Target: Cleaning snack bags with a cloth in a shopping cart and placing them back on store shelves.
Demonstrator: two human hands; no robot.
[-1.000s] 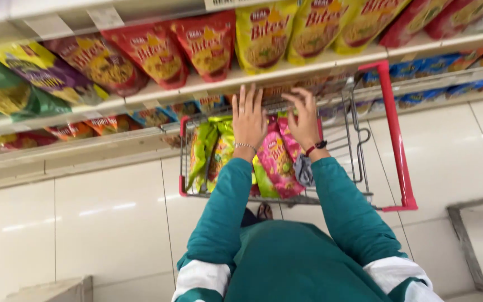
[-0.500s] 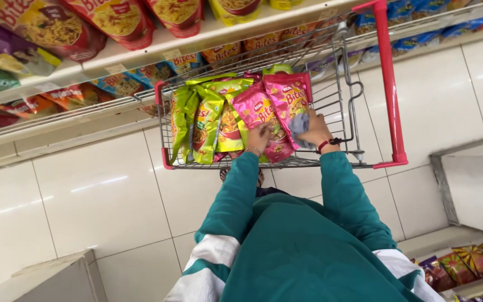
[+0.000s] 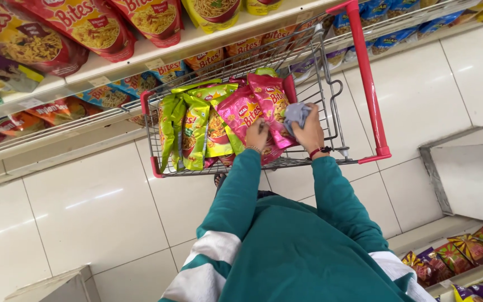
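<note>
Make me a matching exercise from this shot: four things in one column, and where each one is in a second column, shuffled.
Things:
1. Grey crumpled cloth
2. Green snack packets
3. Pink snack packet
4. Red snack bags

Places:
A. On the shelf above the cart
B. In the right hand
C. Left side of the red-handled wire shopping cart
D. Under the left hand

Pairs: 1-B, 2-C, 3-D, 4-A

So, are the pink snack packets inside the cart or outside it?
Inside: pink snack packets stand within the wire cart, beside the green packets.
</note>
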